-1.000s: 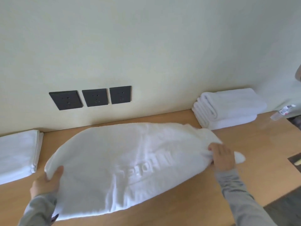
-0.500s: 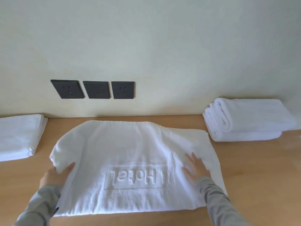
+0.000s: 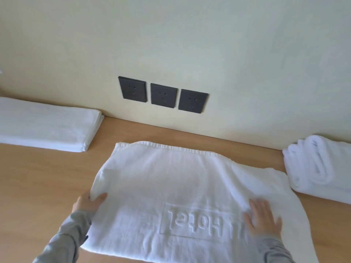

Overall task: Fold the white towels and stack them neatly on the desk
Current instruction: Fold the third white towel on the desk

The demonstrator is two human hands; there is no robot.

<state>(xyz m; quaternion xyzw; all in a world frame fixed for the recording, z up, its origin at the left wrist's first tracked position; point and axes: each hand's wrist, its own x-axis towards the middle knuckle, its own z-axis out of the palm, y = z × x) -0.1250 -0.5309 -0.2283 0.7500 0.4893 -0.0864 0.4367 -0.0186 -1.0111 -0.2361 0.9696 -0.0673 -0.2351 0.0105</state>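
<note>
Head view, looking down at my own hands. My right fingers [image 3: 256, 206] are straight and slightly spread, lying flat on top of the towel [image 3: 171, 177]. The whole right hand [image 3: 263, 220] presses palm-down near the towel's right side, just right of the raised lettering [image 3: 195, 219], which reads "Hotel" upside down from where I stand. My left thumb [image 3: 99, 198] lies over the towel's left edge, and the other fingers of that hand go under the fold where I cannot see them. So my left hand [image 3: 88, 205] grips that edge between the thumb above and the fingers below. Grey sleeves cover both wrists, the left sleeve [image 3: 64, 240] coming in from the lower left and the right sleeve [image 3: 275, 251] from the bottom edge.

The towel lies spread on the wooden desk [image 3: 47, 177] in front of me. It is doubled over, its ribbed hem running along the far side near the wall [image 3: 190, 44], and its left end puffs up a little above my thumb.

On the desk to the left, well apart from it, sits a flat folded stack [image 3: 43, 126] of white towels. To the right, just beside the towel's far right corner, sits a rounder folded pile [image 3: 319, 168] of white towels, partly cut off by the picture's edge. Three dark sockets [image 3: 163, 95] sit in a row on the pale wall above the desk.
</note>
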